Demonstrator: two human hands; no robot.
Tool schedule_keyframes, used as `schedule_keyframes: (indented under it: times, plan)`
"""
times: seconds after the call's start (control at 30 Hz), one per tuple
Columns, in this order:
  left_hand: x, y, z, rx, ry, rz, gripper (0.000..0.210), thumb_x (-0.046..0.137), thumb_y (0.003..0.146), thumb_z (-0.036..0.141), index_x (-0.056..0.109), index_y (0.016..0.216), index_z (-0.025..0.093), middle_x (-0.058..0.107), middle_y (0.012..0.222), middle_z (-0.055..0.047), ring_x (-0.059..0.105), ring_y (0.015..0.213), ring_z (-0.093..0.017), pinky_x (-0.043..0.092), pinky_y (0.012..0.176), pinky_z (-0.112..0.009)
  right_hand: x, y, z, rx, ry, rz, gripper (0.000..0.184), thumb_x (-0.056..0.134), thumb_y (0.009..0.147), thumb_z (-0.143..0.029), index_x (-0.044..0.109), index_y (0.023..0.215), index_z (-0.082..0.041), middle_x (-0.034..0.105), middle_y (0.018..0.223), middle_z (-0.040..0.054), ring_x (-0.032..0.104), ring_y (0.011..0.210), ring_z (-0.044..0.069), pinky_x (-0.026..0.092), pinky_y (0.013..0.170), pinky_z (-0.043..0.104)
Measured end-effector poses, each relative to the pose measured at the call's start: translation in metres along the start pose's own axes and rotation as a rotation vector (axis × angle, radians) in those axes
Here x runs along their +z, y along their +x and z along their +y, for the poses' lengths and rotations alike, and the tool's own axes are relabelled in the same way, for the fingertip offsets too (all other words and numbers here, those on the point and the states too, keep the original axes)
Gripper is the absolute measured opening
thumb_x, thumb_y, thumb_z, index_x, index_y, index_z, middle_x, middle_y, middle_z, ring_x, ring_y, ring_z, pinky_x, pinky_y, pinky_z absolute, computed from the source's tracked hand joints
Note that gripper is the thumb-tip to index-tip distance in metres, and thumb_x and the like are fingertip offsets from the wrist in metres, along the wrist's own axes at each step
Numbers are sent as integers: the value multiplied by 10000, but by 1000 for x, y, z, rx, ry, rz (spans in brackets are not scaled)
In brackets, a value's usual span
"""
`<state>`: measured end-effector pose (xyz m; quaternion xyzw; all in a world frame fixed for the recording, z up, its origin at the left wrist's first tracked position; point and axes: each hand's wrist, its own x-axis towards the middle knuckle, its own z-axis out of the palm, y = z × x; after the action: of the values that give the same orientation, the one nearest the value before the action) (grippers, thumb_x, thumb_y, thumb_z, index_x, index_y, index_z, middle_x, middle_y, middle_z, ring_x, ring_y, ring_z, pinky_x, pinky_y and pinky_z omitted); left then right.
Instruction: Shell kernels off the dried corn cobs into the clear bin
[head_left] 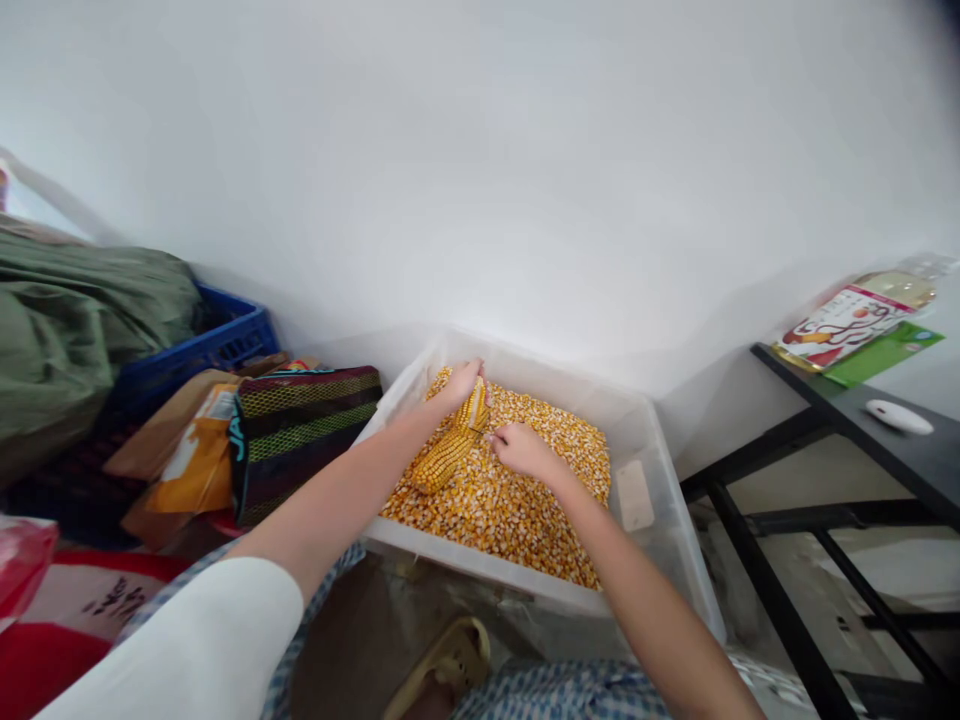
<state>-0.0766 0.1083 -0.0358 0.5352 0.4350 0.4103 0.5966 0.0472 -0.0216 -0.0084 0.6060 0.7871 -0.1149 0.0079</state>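
My left hand (463,382) is closed around the upper end of a corn cob (473,408), which is partly stripped and has a pale bare strip. Close by on its right, my right hand (519,450) is closed in a pinch. A thin dark tool seems to stick out from its fingers toward the cob; its kind is too small to make out. Below the hands, yellow corn cobs (442,460) with their kernels on lie on a deep bed of loose corn kernels (517,520). All of this sits inside a translucent plastic bin (667,510).
At left stand a blue crate (244,325) with green cloth, a striped mesh bag (307,425) and red-and-white bags (90,620). To the right, a black-framed table (840,400) carries a bottle (847,325) and a white oval object (898,416). A white wall rises behind the bin.
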Motion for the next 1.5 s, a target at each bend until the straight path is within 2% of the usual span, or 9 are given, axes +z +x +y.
schedule_keyframes:
  times: [0.23, 0.37, 0.47, 0.6, 0.87, 1.37, 1.5]
  plan:
    - [-16, 7, -8, -142, -169, 59, 487, 225, 820, 499, 592, 772, 182, 579, 485, -69, 608, 539, -228, 453, 532, -318, 6, 0, -6, -19, -49, -4, 407, 308, 911, -329, 672, 853, -157, 694, 854, 99, 626, 776, 169, 378, 698, 241]
    - [-18, 4, -7, -167, -219, 52, 513, 238, 811, 559, 585, 793, 182, 592, 505, -73, 615, 548, -228, 456, 530, -315, 10, 2, -7, -16, -75, 21, 420, 288, 915, -323, 667, 877, -147, 690, 892, 119, 633, 825, 183, 392, 720, 252]
    - [-18, 4, -7, -167, -248, 51, 513, 256, 799, 578, 579, 765, 181, 584, 486, -72, 597, 508, -227, 441, 486, -315, 16, 3, -10, 39, -83, 29, 429, 285, 914, -330, 665, 896, -131, 685, 907, 139, 635, 841, 192, 404, 723, 258]
    - [-19, 6, -10, -185, -199, 50, 501, 270, 791, 582, 571, 730, 186, 562, 453, -62, 562, 452, -210, 439, 474, -315, 19, 4, -17, 126, -85, 38, 418, 291, 912, -328, 649, 949, -114, 678, 929, 159, 637, 851, 207, 416, 719, 269]
    - [-21, 8, -14, -188, -182, 99, 484, 263, 792, 582, 554, 695, 207, 549, 462, -59, 572, 492, -207, 449, 531, -313, 12, 2, -12, 19, -69, 31, 437, 272, 921, -353, 656, 882, -148, 687, 899, 122, 630, 843, 189, 400, 751, 264]
    - [-24, 10, -18, -165, -159, 101, 505, 295, 781, 570, 610, 722, 180, 558, 462, -60, 539, 451, -201, 427, 500, -311, 15, 4, -16, 43, -90, 10, 434, 279, 907, -342, 664, 895, -140, 683, 918, 144, 638, 850, 199, 417, 748, 274]
    - [-26, 11, -19, -169, -77, 70, 540, 269, 771, 595, 598, 673, 178, 560, 464, -65, 524, 431, -194, 427, 485, -310, 15, 4, -17, 54, -81, 4, 435, 277, 909, -344, 660, 918, -138, 682, 931, 140, 637, 850, 191, 418, 743, 263]
